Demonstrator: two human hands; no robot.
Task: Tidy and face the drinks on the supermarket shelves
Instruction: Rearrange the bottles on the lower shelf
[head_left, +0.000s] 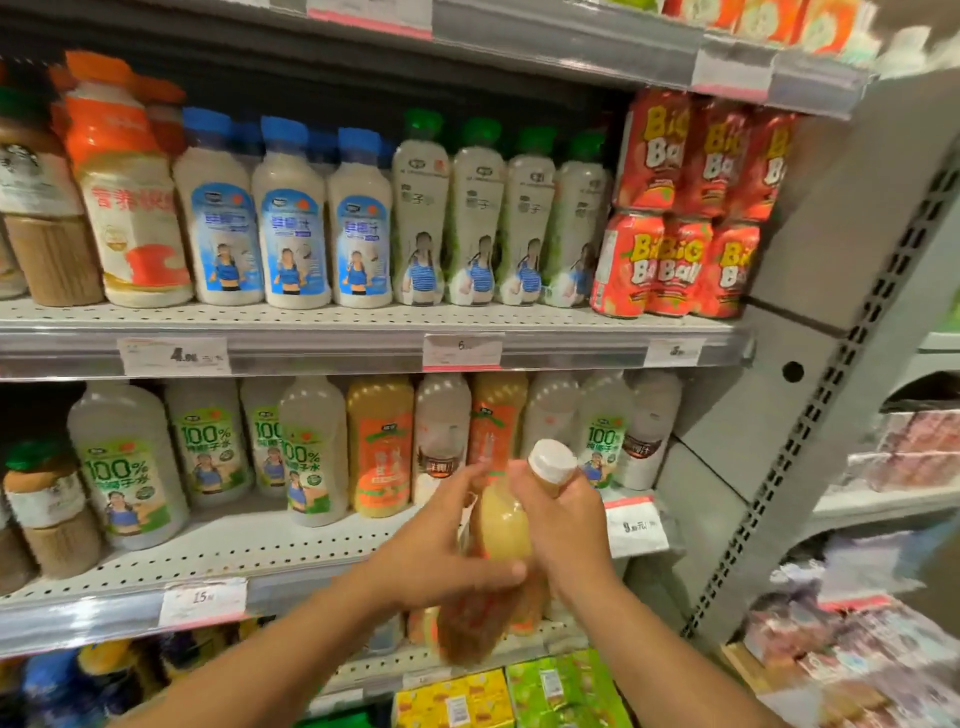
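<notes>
I hold a bottle of yellow-orange juice (503, 525) with a white cap, tilted with the cap up and to the right, in front of the middle shelf (208, 551). My right hand (563, 525) grips its neck just below the cap. My left hand (441, 545) wraps its body from the left, thumb across the front. The bottle's lower part is blurred. Behind it stand similar orange juice bottles (382, 447) among pale coconut drink bottles (311, 452).
The upper shelf (363, 325) carries blue-capped and green-capped white bottles (291, 218) and stacked red cans (691, 208) at the right end. A grey upright post (810, 415) bounds the shelves on the right. Yellow and green cartons (509, 696) sit below.
</notes>
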